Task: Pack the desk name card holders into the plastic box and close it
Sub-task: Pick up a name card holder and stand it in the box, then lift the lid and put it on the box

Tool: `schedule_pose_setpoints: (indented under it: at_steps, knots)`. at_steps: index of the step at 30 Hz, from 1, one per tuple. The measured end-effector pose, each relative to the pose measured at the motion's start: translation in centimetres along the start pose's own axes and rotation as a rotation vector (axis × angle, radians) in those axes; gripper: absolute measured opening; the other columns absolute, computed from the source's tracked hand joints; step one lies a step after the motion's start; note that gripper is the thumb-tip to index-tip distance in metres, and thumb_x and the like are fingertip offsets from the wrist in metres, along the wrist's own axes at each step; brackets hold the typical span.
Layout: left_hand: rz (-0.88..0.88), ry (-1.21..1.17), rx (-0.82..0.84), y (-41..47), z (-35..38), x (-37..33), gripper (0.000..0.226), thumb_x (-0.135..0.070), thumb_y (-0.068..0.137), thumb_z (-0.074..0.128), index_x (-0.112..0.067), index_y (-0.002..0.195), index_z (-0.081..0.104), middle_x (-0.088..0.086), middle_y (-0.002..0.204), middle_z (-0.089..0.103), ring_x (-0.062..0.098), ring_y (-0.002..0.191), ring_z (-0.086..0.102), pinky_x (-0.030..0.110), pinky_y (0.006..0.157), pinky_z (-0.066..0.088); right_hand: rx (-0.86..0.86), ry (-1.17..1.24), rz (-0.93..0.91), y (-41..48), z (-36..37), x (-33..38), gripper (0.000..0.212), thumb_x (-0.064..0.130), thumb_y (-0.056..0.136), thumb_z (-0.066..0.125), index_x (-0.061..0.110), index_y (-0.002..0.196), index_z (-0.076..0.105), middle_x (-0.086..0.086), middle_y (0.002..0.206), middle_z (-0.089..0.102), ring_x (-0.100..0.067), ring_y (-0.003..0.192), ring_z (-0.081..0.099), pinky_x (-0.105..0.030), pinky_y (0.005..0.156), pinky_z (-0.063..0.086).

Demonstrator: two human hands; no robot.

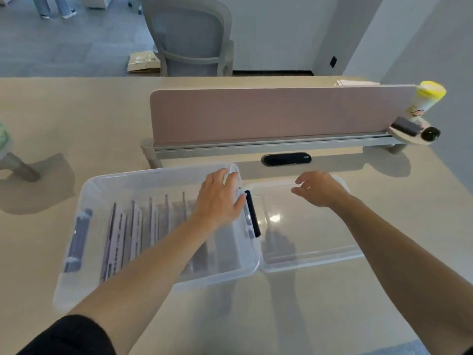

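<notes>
A clear plastic box [84, 201] stands on the desk at centre left, with a grey latch at each short end. Several desk name card holders [135, 226] stand side by side in a row inside it. The clear lid [307, 254] lies flat on the desk, touching the box's right side. My left hand [220, 198] reaches across the box, its fingers straight and resting on the far right corner of the rim. My right hand [320, 188] hovers over the lid's far edge with loosely bent fingers; whether it touches the lid cannot be told.
A pink divider panel [268, 114] on a metal rail crosses the desk behind the box. A yellow-capped bottle [425, 98] and a small tray sit at its right end. A black cable slot [286, 158] lies just beyond the lid. A grey chair [189, 34] stands behind the desk.
</notes>
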State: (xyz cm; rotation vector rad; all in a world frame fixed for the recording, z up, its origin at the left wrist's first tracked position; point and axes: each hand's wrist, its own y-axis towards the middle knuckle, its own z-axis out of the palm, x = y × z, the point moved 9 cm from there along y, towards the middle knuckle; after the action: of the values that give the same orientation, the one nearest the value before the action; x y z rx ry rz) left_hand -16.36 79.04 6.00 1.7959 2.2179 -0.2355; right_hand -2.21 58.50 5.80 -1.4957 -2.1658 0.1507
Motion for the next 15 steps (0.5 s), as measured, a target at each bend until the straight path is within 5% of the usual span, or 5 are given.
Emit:
schedule_pose_setpoints:
  at_steps: [3,8,12,15]
  knots:
    - [0.050,0.006,0.040,4.6,3.0,-4.8,0.061,-0.051,0.094,0.045,-0.015,0.143,0.041,0.009,0.147,0.042,0.029,0.135,0.036,0.042,0.112,0.032,0.100,-0.139,-0.022,4.0,0.6,-5.2,0.059,0.052,0.086,0.068,0.022,0.135,0.054,-0.002,0.128,0.064,-0.021,0.110,0.061,-0.036,0.094,0.050]
    - [-0.004,0.208,0.334,11.1,10.3,-7.5,0.082,-0.072,0.087,0.032,-0.016,0.148,0.032,0.009,0.148,0.043,0.030,0.134,0.038,0.045,0.112,0.030,0.199,-0.376,-0.114,9.9,2.2,-9.9,0.086,0.056,0.079,0.074,0.022,0.148,0.037,-0.006,0.146,0.047,-0.029,0.131,0.047,-0.047,0.104,0.045]
    - [-0.111,0.323,0.582,13.4,14.9,-5.5,0.103,-0.072,0.071,0.059,-0.014,0.149,0.026,0.010,0.149,0.040,0.030,0.135,0.037,0.045,0.110,0.034,0.238,-0.488,-0.213,13.5,3.4,-11.8,0.102,0.063,0.071,0.076,0.020,0.150,0.030,-0.005,0.153,0.039,-0.030,0.141,0.035,-0.050,0.110,0.037]
    - [-0.223,0.236,0.711,13.9,17.3,-4.2,0.123,-0.061,0.063,0.079,-0.010,0.153,0.012,0.012,0.159,0.021,0.031,0.146,0.019,0.046,0.116,0.027,0.305,-0.536,-0.271,15.3,4.8,-13.1,0.118,0.068,0.063,0.079,0.020,0.154,0.019,-0.007,0.157,0.033,-0.031,0.145,0.028,-0.051,0.114,0.032]
